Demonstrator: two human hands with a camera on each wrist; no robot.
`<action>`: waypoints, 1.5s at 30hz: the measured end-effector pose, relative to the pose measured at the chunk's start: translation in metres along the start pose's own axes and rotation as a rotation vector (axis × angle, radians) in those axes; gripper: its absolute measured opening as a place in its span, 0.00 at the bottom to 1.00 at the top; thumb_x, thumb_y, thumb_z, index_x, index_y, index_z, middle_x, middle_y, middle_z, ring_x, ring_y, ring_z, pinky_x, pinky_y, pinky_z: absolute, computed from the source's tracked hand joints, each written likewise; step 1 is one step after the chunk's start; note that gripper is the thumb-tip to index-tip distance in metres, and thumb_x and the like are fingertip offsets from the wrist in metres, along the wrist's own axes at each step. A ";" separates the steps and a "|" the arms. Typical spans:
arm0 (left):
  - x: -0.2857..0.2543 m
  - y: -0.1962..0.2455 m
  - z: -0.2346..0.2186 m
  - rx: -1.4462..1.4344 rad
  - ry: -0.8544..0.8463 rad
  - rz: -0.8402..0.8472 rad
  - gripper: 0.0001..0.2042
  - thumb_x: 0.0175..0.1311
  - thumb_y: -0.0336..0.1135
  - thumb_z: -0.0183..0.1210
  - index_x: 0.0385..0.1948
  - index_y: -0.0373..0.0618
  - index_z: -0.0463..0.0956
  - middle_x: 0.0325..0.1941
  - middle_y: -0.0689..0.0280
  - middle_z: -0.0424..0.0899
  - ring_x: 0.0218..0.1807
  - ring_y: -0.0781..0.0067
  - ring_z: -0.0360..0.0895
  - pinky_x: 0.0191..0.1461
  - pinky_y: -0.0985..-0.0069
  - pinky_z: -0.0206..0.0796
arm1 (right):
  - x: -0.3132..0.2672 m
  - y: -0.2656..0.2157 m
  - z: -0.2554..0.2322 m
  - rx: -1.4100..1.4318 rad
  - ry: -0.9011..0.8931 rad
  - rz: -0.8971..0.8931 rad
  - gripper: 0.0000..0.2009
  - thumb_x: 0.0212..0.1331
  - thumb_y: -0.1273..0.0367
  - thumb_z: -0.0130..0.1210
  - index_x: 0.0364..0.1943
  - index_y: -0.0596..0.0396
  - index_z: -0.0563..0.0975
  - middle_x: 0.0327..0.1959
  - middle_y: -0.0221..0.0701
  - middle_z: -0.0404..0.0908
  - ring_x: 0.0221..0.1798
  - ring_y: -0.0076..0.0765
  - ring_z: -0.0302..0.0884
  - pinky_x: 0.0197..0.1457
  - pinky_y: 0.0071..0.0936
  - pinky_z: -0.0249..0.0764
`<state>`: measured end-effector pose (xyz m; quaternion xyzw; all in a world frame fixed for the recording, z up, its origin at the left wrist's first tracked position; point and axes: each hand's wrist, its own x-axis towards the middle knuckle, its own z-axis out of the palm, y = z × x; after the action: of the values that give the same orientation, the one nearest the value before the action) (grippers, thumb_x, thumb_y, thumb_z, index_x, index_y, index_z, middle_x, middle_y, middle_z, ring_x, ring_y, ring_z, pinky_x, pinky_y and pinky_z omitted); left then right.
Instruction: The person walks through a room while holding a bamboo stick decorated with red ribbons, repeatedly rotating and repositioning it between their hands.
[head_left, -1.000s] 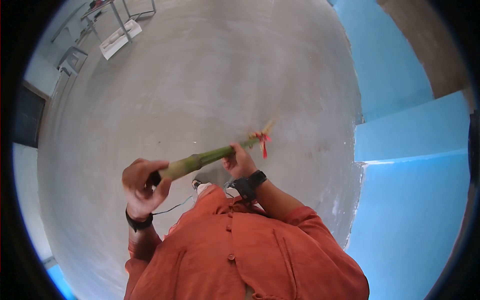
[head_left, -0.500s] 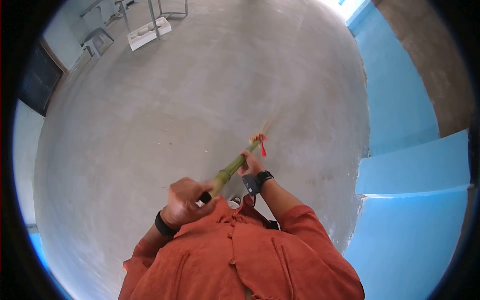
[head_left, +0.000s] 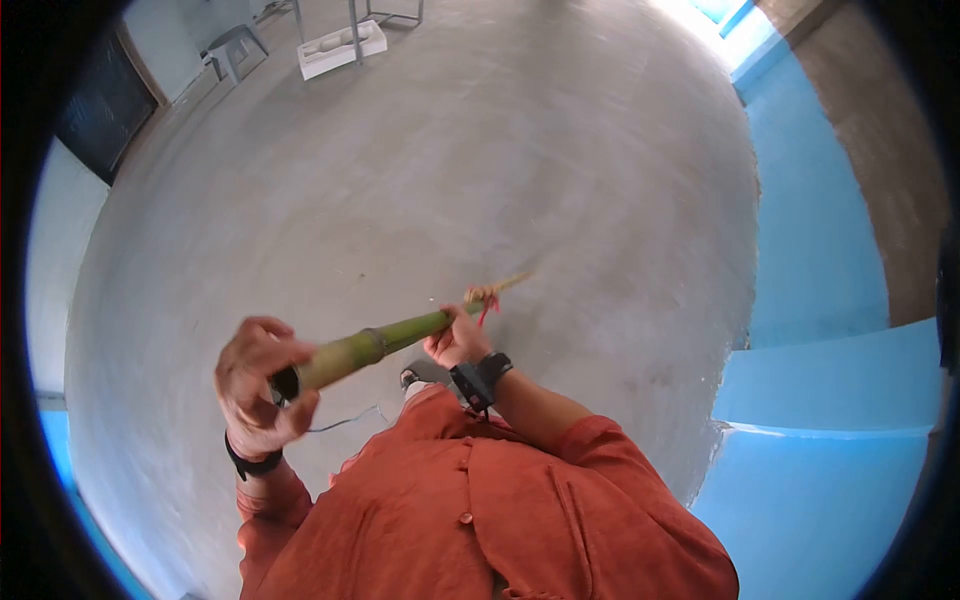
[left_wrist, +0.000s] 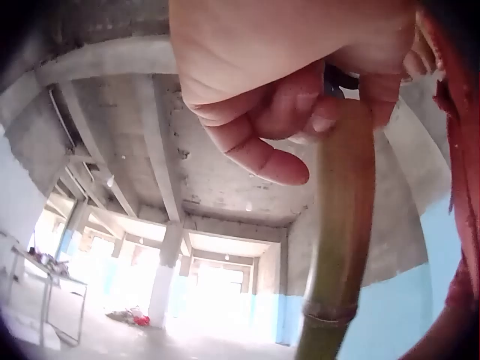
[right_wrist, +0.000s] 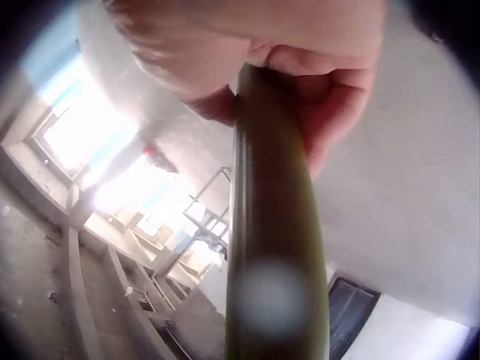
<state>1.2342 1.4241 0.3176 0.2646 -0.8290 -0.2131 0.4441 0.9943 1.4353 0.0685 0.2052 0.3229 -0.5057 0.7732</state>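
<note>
A green bamboo tube (head_left: 410,331) slants in front of the body, its dark open mouth at the left and its narrow end pointing away to the right. My left hand (head_left: 258,390) holds that open end, with finger and thumb at either side of the rim. Further along, my right hand (head_left: 460,340) grips the tube near its narrow end. Beyond the right hand, a thin yellowish stick (head_left: 514,282) projects, with yellowish binding and a red ribbon (head_left: 485,314) at its base. The bamboo's ringed joint (left_wrist: 330,313) shows in the left wrist view.
Bare grey floor (head_left: 560,170) lies ahead, with a blue wall (head_left: 810,200) along the right. Far back at left stand a grey stool (head_left: 236,48) and a white tray-like box (head_left: 342,50) by metal legs. A sandalled foot (head_left: 409,377) shows below the tube.
The tube's open end and my left hand swung right and in toward the body, then back out left. My right hand shifted slightly left and down. The head view has tilted forward.
</note>
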 end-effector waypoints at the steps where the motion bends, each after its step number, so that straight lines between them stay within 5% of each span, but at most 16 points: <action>1: 0.004 0.000 -0.002 0.008 0.002 -0.008 0.14 0.39 0.38 0.60 0.28 0.41 0.74 0.22 0.64 0.74 0.24 0.66 0.69 0.39 0.67 0.65 | 0.000 0.012 0.002 -0.004 0.000 0.011 0.06 0.55 0.67 0.47 0.26 0.53 0.69 0.23 0.29 0.72 0.25 0.30 0.71 0.26 0.22 0.66; 3: 0.022 -0.002 -0.002 0.277 0.134 -0.099 0.13 0.47 0.40 0.56 0.29 0.39 0.73 0.30 0.60 0.75 0.33 0.63 0.70 0.47 0.66 0.63 | 0.001 0.032 0.005 0.012 -0.001 0.217 0.08 0.56 0.66 0.45 0.27 0.56 0.69 0.22 0.32 0.71 0.24 0.31 0.69 0.25 0.22 0.64; 5: 0.037 -0.010 0.008 0.011 0.198 -0.263 0.14 0.54 0.41 0.51 0.34 0.38 0.70 0.36 0.59 0.74 0.40 0.62 0.69 0.52 0.65 0.59 | -0.010 0.046 0.027 0.024 0.081 0.235 0.08 0.56 0.66 0.44 0.27 0.57 0.69 0.21 0.33 0.71 0.23 0.31 0.68 0.24 0.22 0.63; 6: 0.034 -0.027 0.020 -0.286 0.214 -0.294 0.15 0.57 0.41 0.48 0.39 0.39 0.67 0.38 0.60 0.74 0.41 0.66 0.70 0.51 0.67 0.60 | -0.012 0.051 0.034 0.041 0.163 0.243 0.09 0.56 0.66 0.43 0.28 0.58 0.69 0.20 0.33 0.70 0.22 0.31 0.67 0.23 0.22 0.63; 7: 0.038 -0.019 0.026 -0.722 0.189 -0.533 0.13 0.59 0.41 0.49 0.37 0.41 0.65 0.34 0.62 0.74 0.40 0.68 0.71 0.50 0.70 0.61 | -0.005 0.051 0.032 0.038 0.161 0.251 0.09 0.56 0.66 0.43 0.28 0.58 0.69 0.20 0.33 0.70 0.22 0.31 0.67 0.23 0.22 0.63; 13: 0.001 -0.029 0.049 -0.985 0.153 -0.447 0.13 0.48 0.33 0.62 0.29 0.45 0.65 0.25 0.68 0.71 0.33 0.72 0.70 0.47 0.70 0.60 | 0.066 0.021 -0.012 -0.024 0.038 0.273 0.08 0.54 0.65 0.46 0.28 0.56 0.69 0.21 0.32 0.72 0.23 0.31 0.70 0.20 0.21 0.63; 19: -0.027 -0.036 0.033 -0.763 -0.181 -0.190 0.08 0.46 0.25 0.62 0.21 0.46 0.70 0.25 0.67 0.74 0.33 0.69 0.72 0.49 0.66 0.61 | 0.077 0.001 0.031 -0.056 0.030 -0.058 0.07 0.56 0.65 0.47 0.28 0.54 0.67 0.29 0.35 0.76 0.35 0.33 0.76 0.28 0.24 0.70; 22: -0.033 -0.030 0.011 -0.675 -0.006 -0.188 0.08 0.46 0.28 0.63 0.22 0.46 0.70 0.25 0.67 0.74 0.32 0.68 0.72 0.49 0.64 0.62 | 0.071 0.014 0.071 0.005 -0.075 0.029 0.06 0.53 0.68 0.51 0.28 0.54 0.68 0.30 0.36 0.77 0.38 0.37 0.77 0.40 0.31 0.75; 25: -0.029 -0.013 -0.016 -0.561 0.226 -0.226 0.12 0.46 0.35 0.65 0.21 0.47 0.68 0.23 0.67 0.74 0.29 0.67 0.73 0.46 0.63 0.62 | 0.082 0.044 0.092 -0.006 -0.256 0.175 0.07 0.53 0.67 0.53 0.27 0.53 0.68 0.29 0.36 0.77 0.37 0.37 0.77 0.36 0.28 0.75; 29: -0.027 0.005 -0.043 -0.582 -0.074 0.115 0.15 0.40 0.37 0.71 0.21 0.47 0.71 0.21 0.71 0.74 0.24 0.72 0.73 0.35 0.71 0.67 | 0.074 0.093 0.097 -0.114 -0.340 0.423 0.07 0.54 0.67 0.52 0.27 0.53 0.68 0.28 0.35 0.77 0.35 0.35 0.77 0.33 0.27 0.75; 34: -0.004 0.012 -0.039 -0.528 -0.524 0.109 0.11 0.42 0.34 0.69 0.20 0.47 0.72 0.19 0.72 0.73 0.19 0.72 0.70 0.24 0.76 0.62 | 0.085 0.145 0.084 -0.625 -0.162 0.661 0.08 0.54 0.65 0.52 0.28 0.51 0.67 0.27 0.30 0.74 0.32 0.31 0.76 0.26 0.24 0.71; 37: -0.014 -0.015 -0.024 -0.608 -0.368 -0.067 0.10 0.42 0.32 0.67 0.19 0.46 0.72 0.18 0.70 0.73 0.18 0.72 0.69 0.23 0.75 0.59 | 0.133 0.166 0.046 -0.732 -0.175 0.611 0.08 0.56 0.62 0.48 0.23 0.45 0.67 0.21 0.28 0.73 0.18 0.26 0.71 0.12 0.17 0.56; 39: -0.024 -0.029 -0.030 -0.707 0.010 -0.137 0.10 0.41 0.30 0.66 0.19 0.44 0.71 0.17 0.68 0.73 0.18 0.71 0.69 0.25 0.75 0.59 | 0.157 0.163 0.028 -0.842 -0.317 0.553 0.08 0.55 0.63 0.48 0.22 0.46 0.66 0.16 0.25 0.69 0.13 0.25 0.67 0.10 0.17 0.52; 41: -0.040 -0.027 -0.036 -0.765 0.188 -0.120 0.10 0.41 0.29 0.65 0.18 0.43 0.69 0.16 0.67 0.73 0.19 0.70 0.70 0.26 0.74 0.60 | 0.111 0.133 0.071 -0.715 -0.034 0.616 0.08 0.53 0.65 0.53 0.22 0.47 0.67 0.19 0.25 0.69 0.18 0.27 0.69 0.15 0.21 0.59; 42: -0.045 -0.026 -0.039 -0.797 0.237 -0.131 0.09 0.42 0.29 0.63 0.17 0.43 0.68 0.15 0.67 0.72 0.19 0.70 0.70 0.28 0.73 0.60 | 0.080 0.126 0.101 -0.818 0.066 0.398 0.09 0.53 0.65 0.53 0.22 0.47 0.66 0.15 0.25 0.66 0.14 0.27 0.64 0.13 0.21 0.57; 45: -0.074 -0.051 -0.036 -0.817 0.375 -0.220 0.09 0.44 0.29 0.60 0.16 0.45 0.66 0.14 0.68 0.71 0.18 0.71 0.69 0.31 0.72 0.59 | 0.125 0.096 0.092 -0.783 0.130 0.295 0.10 0.55 0.64 0.52 0.22 0.47 0.66 0.15 0.25 0.66 0.13 0.27 0.63 0.13 0.22 0.57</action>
<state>1.3114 1.4270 0.2602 0.1883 -0.5496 -0.5166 0.6290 1.1435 1.3338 0.0446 -0.0284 0.5059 -0.2149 0.8349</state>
